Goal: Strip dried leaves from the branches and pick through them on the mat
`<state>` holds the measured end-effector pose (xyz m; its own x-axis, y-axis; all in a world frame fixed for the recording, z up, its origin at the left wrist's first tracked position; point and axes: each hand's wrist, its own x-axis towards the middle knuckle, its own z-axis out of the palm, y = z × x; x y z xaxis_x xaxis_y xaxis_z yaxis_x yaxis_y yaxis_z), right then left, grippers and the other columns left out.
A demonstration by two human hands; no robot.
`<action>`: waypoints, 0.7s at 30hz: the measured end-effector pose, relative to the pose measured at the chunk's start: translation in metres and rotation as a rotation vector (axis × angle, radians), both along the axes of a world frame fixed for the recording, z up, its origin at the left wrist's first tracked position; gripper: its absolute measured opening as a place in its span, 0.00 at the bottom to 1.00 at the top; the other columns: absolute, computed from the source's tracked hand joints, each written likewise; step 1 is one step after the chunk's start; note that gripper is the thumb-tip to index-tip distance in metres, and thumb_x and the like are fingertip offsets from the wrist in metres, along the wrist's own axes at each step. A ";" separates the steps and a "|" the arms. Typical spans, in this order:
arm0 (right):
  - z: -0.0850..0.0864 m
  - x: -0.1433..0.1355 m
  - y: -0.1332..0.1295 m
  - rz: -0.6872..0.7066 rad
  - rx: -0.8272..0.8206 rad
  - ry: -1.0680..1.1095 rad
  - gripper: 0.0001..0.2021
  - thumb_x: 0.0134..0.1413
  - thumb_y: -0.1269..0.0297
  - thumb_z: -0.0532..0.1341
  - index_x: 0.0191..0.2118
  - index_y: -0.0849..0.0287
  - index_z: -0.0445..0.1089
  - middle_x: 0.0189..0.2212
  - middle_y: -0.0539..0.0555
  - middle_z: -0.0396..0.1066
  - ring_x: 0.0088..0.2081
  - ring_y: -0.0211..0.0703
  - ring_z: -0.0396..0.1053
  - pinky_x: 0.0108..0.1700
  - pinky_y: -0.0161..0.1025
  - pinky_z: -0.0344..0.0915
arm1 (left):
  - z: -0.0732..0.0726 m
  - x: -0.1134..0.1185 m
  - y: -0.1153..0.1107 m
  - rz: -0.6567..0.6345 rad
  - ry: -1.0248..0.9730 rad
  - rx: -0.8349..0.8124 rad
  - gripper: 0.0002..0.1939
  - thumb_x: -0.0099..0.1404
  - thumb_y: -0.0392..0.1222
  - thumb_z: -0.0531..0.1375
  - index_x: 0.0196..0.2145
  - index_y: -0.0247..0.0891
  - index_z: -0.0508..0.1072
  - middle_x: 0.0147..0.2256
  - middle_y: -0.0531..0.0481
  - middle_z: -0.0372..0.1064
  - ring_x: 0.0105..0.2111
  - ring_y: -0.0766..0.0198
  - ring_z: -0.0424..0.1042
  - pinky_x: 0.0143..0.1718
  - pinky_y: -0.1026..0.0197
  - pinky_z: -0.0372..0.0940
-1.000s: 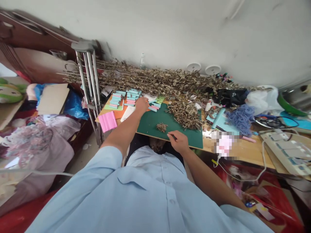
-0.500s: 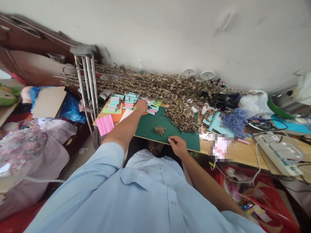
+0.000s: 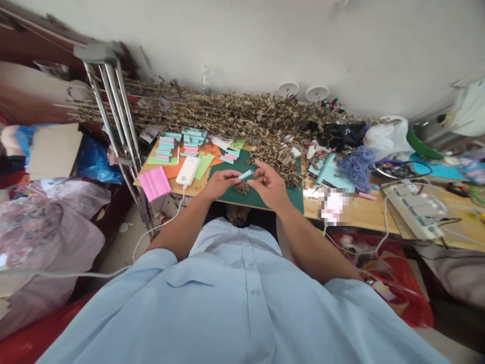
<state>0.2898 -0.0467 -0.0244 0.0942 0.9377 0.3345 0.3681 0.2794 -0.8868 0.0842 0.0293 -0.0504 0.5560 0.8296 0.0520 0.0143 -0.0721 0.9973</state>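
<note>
Between the fingers of my left hand (image 3: pixel 220 184) is a small light-blue paper tube (image 3: pixel 246 175), its far end pointing up and right. My right hand (image 3: pixel 270 187) is close to that end, thumb and fingers apart; whether the thumb touches the tube I cannot tell. Beneath the tube, a small clump of dried leaves (image 3: pixel 242 189) lies on the green cutting mat (image 3: pixel 291 196), partly covered by my hands. A larger heap of dried leaves (image 3: pixel 285 163) sits behind my right hand. Blue and pink paper rolls (image 3: pixel 169 146) are stacked to the left, with several more rolls (image 3: pixel 229 156) at the mat's back edge.
A white power bank (image 3: pixel 188 171) with a cable and a pink paper packet (image 3: pixel 154 183) lie at left, beside leaning crutches (image 3: pixel 113 96). Dried stalks (image 3: pixel 227 108) line the wall. Rightward are blue yarn (image 3: pixel 356 169), a lit phone (image 3: pixel 332 208) and a power strip (image 3: pixel 413 210).
My left hand has come back from the rolls to the mat with a light-blue tube. My right hand has risen from the mat's front edge towards it, fingers spreading. The view has shifted.
</note>
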 end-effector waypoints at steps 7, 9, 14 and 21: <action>-0.011 -0.006 -0.009 -0.030 -0.083 0.044 0.13 0.56 0.51 0.70 0.38 0.55 0.80 0.32 0.53 0.78 0.32 0.44 0.74 0.38 0.44 0.73 | -0.007 0.002 -0.040 0.209 -0.166 -0.027 0.22 0.60 0.50 0.72 0.48 0.38 0.81 0.35 0.49 0.78 0.34 0.64 0.75 0.39 0.61 0.71; -0.021 -0.012 -0.014 -0.030 -0.165 0.147 0.15 0.54 0.48 0.71 0.40 0.55 0.79 0.30 0.52 0.79 0.32 0.45 0.76 0.39 0.45 0.75 | -0.010 0.005 -0.048 0.229 -0.227 -0.048 0.24 0.59 0.51 0.72 0.50 0.38 0.80 0.36 0.48 0.77 0.35 0.64 0.76 0.40 0.61 0.71; -0.037 -0.026 -0.021 0.031 -0.236 0.321 0.19 0.49 0.45 0.73 0.40 0.54 0.79 0.36 0.53 0.81 0.37 0.48 0.78 0.47 0.50 0.78 | -0.004 0.010 -0.062 0.219 -0.187 0.061 0.16 0.64 0.52 0.69 0.43 0.39 0.82 0.39 0.47 0.76 0.39 0.62 0.76 0.44 0.57 0.72; -0.058 -0.008 -0.017 -0.006 -0.227 0.079 0.15 0.58 0.51 0.67 0.45 0.54 0.80 0.41 0.55 0.81 0.39 0.48 0.77 0.45 0.48 0.76 | -0.015 0.001 -0.055 0.325 0.041 0.293 0.09 0.65 0.46 0.68 0.39 0.40 0.82 0.45 0.44 0.76 0.44 0.60 0.75 0.47 0.57 0.70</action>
